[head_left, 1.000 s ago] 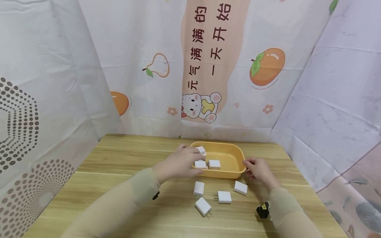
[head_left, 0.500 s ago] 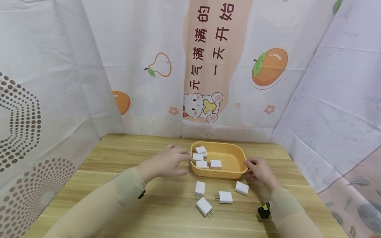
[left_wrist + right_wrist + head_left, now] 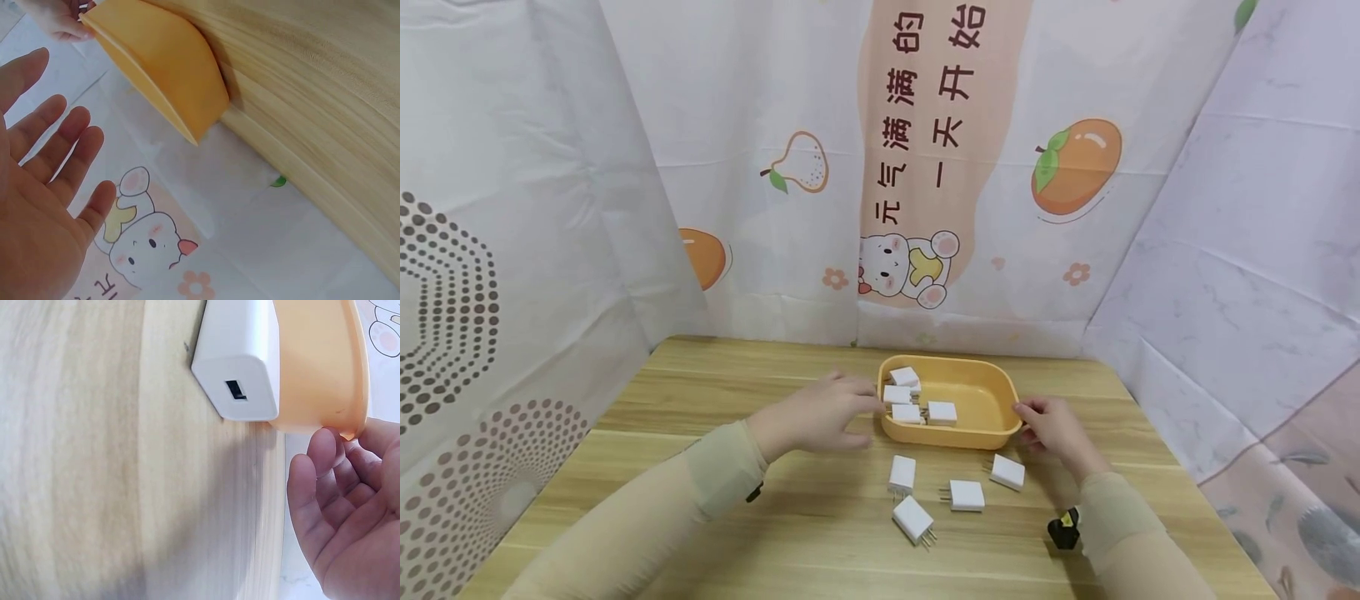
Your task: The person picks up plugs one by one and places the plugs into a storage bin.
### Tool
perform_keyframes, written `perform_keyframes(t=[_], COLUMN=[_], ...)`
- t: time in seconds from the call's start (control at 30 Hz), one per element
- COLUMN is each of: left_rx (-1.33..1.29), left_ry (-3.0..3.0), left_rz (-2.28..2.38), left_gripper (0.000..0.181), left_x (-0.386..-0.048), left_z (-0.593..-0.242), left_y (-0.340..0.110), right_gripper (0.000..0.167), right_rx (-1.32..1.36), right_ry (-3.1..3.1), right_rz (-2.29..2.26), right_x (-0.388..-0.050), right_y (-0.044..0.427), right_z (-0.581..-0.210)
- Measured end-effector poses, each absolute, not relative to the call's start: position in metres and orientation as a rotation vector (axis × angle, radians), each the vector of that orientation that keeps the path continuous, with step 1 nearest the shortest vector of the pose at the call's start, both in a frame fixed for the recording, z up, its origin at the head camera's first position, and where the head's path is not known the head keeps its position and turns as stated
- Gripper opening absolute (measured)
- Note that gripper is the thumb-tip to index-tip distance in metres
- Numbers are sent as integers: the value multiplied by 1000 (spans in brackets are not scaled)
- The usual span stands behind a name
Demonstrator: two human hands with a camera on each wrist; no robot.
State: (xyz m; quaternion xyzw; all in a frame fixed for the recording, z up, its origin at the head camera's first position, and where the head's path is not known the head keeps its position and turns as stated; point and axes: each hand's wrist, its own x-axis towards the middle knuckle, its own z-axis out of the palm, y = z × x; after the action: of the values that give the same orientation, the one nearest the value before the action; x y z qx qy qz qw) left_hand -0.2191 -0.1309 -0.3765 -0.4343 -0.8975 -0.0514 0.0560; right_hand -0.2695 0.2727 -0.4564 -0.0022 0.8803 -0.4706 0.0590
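Note:
A yellow plastic basket [image 3: 977, 439] stands near the table's far edge, with several white charger plugs [image 3: 942, 413] lying in its left part. Just beyond its left end is my left hand [image 3: 822, 414], fingers relaxed and slightly spread. The left wrist view shows that hand's palm [image 3: 37, 231] holding nothing, apart from the basket's wall [image 3: 169, 62]. At the right end, my right hand [image 3: 1056, 429] pinches the basket's rim between thumb and fingers. The right wrist view has the same right hand [image 3: 356, 500] at the rim, beside a white charger plug [image 3: 240, 387] with a USB port.
More charger plugs lie on the wooden table [image 3: 805, 542] in front of the basket: one upright-facing plug [image 3: 902, 474], one angled plug [image 3: 913, 520], and others to the right [image 3: 966, 495]. Printed curtains [image 3: 760, 250] enclose the table at the back and sides.
My left hand has drawn back leftward out of the basket, uncovering a charger plug at its left end. My right hand has stayed on the rim.

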Motion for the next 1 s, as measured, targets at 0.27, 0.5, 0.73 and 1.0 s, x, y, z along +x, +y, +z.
perform_keyframes(t=[0.27,0.5,0.73,1.0], left_rx=[-1410,-1475,-1530,-1599], left_ry=[-2698,-2707,-2728,-2699], left_rz=[-129,-146,-111,-62], left_gripper=[42,38,38,39], left_x=[-217,-218,-215,-216], left_z=[-379,-385,-391,-406], left_y=[-124,-116,-105,-93], right_gripper=[38,36,37,37], right_rx=[-24,-28,-25,-21], right_ry=[2678,2685,2681,2679], right_rz=[-1426,-1421,-1431,-1428], right_x=[-272,-272,-271,-271], right_y=[273,274,274,273], right_z=[-457,-458,-458,-457])
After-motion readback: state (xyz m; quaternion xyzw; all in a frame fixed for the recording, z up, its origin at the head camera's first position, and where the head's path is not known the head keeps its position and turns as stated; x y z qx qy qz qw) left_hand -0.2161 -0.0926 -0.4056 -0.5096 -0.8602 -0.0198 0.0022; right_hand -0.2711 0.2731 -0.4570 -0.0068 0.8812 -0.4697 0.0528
